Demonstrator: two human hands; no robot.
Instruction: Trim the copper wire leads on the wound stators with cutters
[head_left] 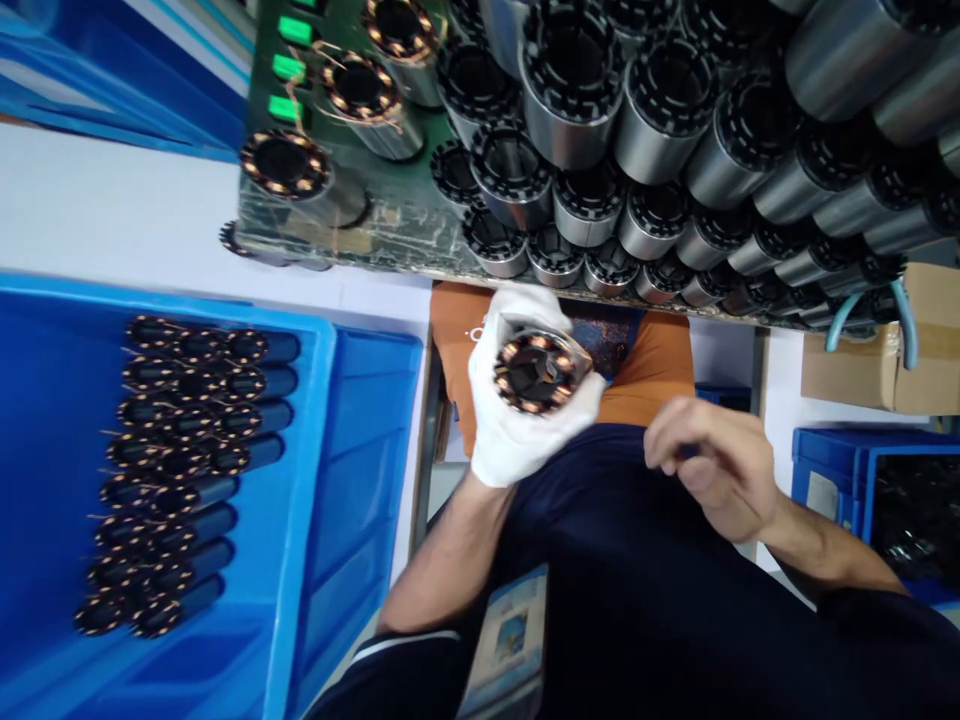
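My left hand point(517, 440), in a white glove, is wrapped round a motor stator point(536, 372) with copper windings; its open end faces up toward me. My right hand point(712, 465) is bare and held apart from it, further right in front of my dark shirt. Its fingers are curled in toward the thumb and slightly blurred, so whether anything small is between them is hidden. Just beyond my hands is a green board point(397, 225). Wound stators point(371, 105) stand on its left part, and many unwound stators point(574, 85) with black insulators crowd the rest.
A blue bin point(319, 420) at the left holds rows of wound stators point(202, 385). Green blocks point(287, 67) sit on the board's left edge. Blue-handled pliers point(904, 325) poke out at the right, near a cardboard box point(851, 370) and a blue crate point(829, 445) of dark parts.
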